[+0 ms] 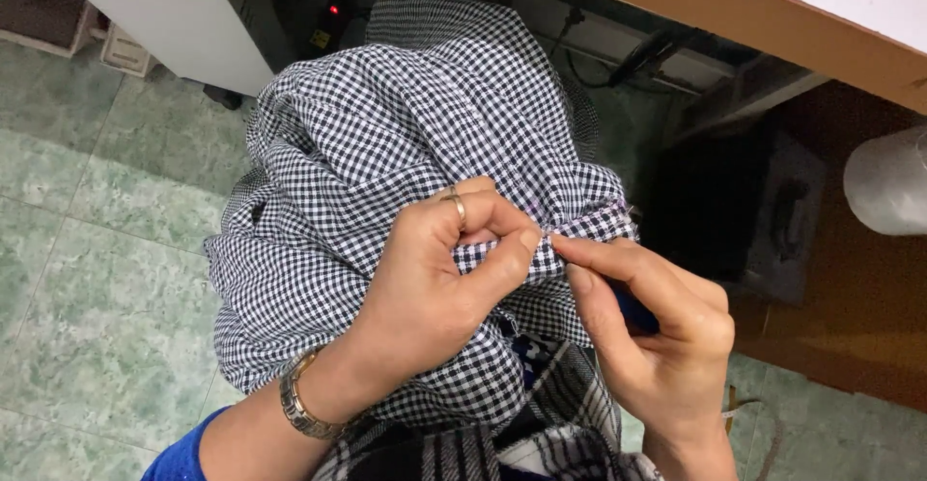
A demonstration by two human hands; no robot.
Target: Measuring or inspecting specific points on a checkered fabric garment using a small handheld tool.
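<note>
- pale green marbled tile floor [87,249] fills the left side and bottom right corner; grout lines visible
- black-and-white small-check gingham cloth [386,143], bunched and creased, lies heaped over the person's lap in the middle of the view; it hangs down toward the floor on the left; one narrow folded edge of it is drawn up between the two hands
- wooden table edge with a white top [772,17] runs across the upper right; dark space beneath it with black cables
- white cabinet with a blue top [183,17] stands at upper left, on the floor, well apart from the cloth heap
- larger-check black-and-white plaid garment [570,413] shows at bottom centre, under the gingham, between the forearms
- left hand [435,278] is clenched on the gingham; thumb and forefinger pinch the folded edge, other fingers curl into the bunched cloth; blue sleeve at bottom left
- right hand [657,336] meets the left at the folded edge; forefinger and thumb tips pinch the same strip just beside the left thumb; remaining fingers curled around a small dark blue object [637,312], mostly hidden, kind cannot tell
- white rounded roll-like object [888,182] at the right edge, cut off by the frame
- metal link bracelet [304,409] on the left wrist
- gold ring [458,207] on a left finger
- small red light [334,10] glows at top, in the dark gap beside the cabinet
</note>
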